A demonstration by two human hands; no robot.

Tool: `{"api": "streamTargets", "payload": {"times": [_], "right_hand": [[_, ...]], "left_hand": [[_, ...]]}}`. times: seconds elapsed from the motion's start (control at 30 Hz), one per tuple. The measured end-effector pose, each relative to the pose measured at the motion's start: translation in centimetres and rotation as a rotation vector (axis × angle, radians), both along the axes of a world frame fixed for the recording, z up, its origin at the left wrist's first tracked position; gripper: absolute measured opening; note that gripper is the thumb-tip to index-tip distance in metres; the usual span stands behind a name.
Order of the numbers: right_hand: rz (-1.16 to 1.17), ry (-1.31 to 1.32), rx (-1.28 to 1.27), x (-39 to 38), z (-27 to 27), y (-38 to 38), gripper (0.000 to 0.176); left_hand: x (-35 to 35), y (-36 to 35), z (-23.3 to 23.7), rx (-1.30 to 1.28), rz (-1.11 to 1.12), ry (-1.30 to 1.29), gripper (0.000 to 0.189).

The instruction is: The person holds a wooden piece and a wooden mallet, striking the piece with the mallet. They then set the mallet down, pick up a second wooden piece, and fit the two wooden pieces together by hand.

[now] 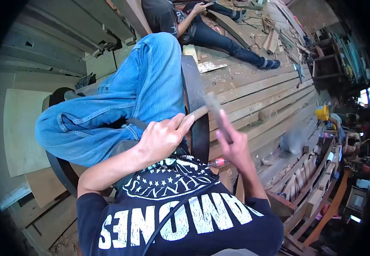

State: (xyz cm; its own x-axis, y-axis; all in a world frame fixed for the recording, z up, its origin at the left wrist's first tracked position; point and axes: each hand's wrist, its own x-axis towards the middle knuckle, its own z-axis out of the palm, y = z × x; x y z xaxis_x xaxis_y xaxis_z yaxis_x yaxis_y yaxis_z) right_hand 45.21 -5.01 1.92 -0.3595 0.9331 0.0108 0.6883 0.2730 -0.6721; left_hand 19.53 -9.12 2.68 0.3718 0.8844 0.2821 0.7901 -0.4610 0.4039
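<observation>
My left hand [163, 134] is closed around a light wooden stick [199, 113], whose far end points to the right. In my right hand [236, 147] is a flat grey bar [220, 115], smeared by motion, its upper part crossing the tip of the stick. The kind of bar does not show clearly. Both hands are in front of my lap, close over a dark curved wooden rim [198, 136] that runs beside my bent, jean-clad legs [151, 81].
Long wooden beams [266, 91] lie to the right. A seated person [219, 38] stretches a leg across the floor at the top, holding a phone. Farther right are a yellow bucket [321, 112] and timber offcuts [304, 179]. A bottle [217, 162] lies near my right forearm.
</observation>
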Motion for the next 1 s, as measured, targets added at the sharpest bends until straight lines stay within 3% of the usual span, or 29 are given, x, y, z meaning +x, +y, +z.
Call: {"api": "streamTargets", "payload": {"times": [0.03,0.17,0.2,0.37,0.43,0.53,0.67,0.7,0.77,0.83,0.93,0.97,1.0], "right_hand": [[0.102,0.162,0.065,-0.4,-0.2,-1.0,0.060],[0.048,0.069,-0.110,-0.5,1.5,-0.5,0.058],[0.077,0.118,-0.041,-0.4,0.8,-0.5,0.058],[-0.018,0.095,-0.220,-0.6,0.4,-0.8,0.056],[0.176,0.064,0.054,-0.6,-0.1,-0.8,0.059],[0.229,0.015,0.133,-0.3,-0.9,-1.1,0.059],[0.017,-0.131,0.014,0.8,-0.5,1.4,0.057],[0.023,-0.138,0.023,0.3,-0.2,1.0,0.057],[0.170,0.112,0.096,-1.4,-0.1,-1.1,0.056],[0.212,0.100,0.132,-1.3,-0.2,-1.1,0.054],[-0.136,-0.222,-0.125,0.2,0.6,2.3,0.055],[-0.137,-0.228,-0.111,0.2,0.4,1.8,0.055],[0.004,-0.048,0.039,-0.4,-0.4,0.7,0.054]], "left_hand": [[0.0,-0.3,-0.1,-0.043,-0.007,0.027,0.057],[0.2,-0.2,-0.2,-0.091,0.056,-0.077,0.039],[0.3,0.0,-0.2,-0.081,0.099,-0.105,0.034],[0.0,0.4,0.0,-0.107,0.207,-0.076,0.034],[0.0,0.4,0.1,-0.143,0.202,-0.070,0.034],[0.2,0.3,0.0,-0.116,0.189,-0.073,0.034],[0.3,0.4,0.2,-0.129,0.202,-0.060,0.033],[0.4,0.4,0.2,-0.120,0.208,-0.068,0.033],[0.3,0.3,0.0,-0.126,0.202,-0.085,0.032],[0.2,0.3,0.1,-0.134,0.201,-0.072,0.032],[0.5,0.2,0.0,-0.115,0.199,-0.054,0.034],[0.6,0.4,0.0,-0.102,0.200,-0.063,0.034],[0.6,0.4,0.0,-0.102,0.202,-0.071,0.033]]}}
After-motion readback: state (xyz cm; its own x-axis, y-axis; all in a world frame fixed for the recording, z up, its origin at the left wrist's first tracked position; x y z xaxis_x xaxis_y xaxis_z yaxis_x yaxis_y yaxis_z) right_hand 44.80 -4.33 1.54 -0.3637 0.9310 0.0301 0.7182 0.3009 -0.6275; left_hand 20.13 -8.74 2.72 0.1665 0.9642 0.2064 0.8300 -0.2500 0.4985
